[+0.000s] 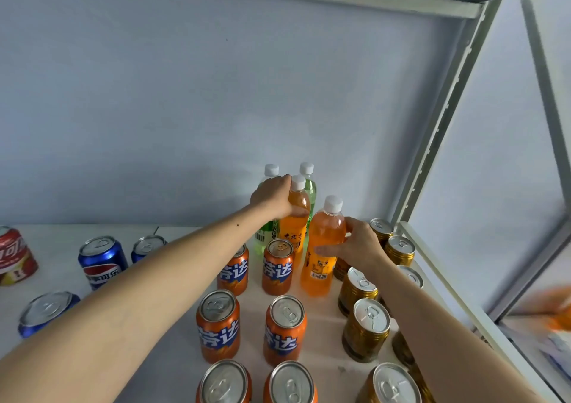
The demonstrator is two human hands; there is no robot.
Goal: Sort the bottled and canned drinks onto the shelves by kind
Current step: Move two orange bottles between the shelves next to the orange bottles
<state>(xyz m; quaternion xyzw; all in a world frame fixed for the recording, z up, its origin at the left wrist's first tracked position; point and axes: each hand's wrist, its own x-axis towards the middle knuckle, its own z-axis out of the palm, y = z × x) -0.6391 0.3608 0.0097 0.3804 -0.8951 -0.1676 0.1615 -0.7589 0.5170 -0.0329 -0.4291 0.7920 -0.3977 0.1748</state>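
- The left hand (273,197) grips the neck of an orange drink bottle (296,217) at the back of the white shelf (182,232). Its label reads 老北京.
- The right hand (355,245) grips a second orange bottle (324,248) just beside it.
- Two green bottles (310,186) stand behind.
- Orange cans (278,271) say 芬达.
- Blue Pepsi cans (102,262) stand on the left, gold cans (366,328) on the right.

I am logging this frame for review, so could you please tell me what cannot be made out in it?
Head view only:
- Green bottles: mostly hidden behind the left hand and rear orange bottle.
- Gold cans: some covered by the right forearm.
- Red can: cut by the left edge.
- Orange object, right edge: blurred.
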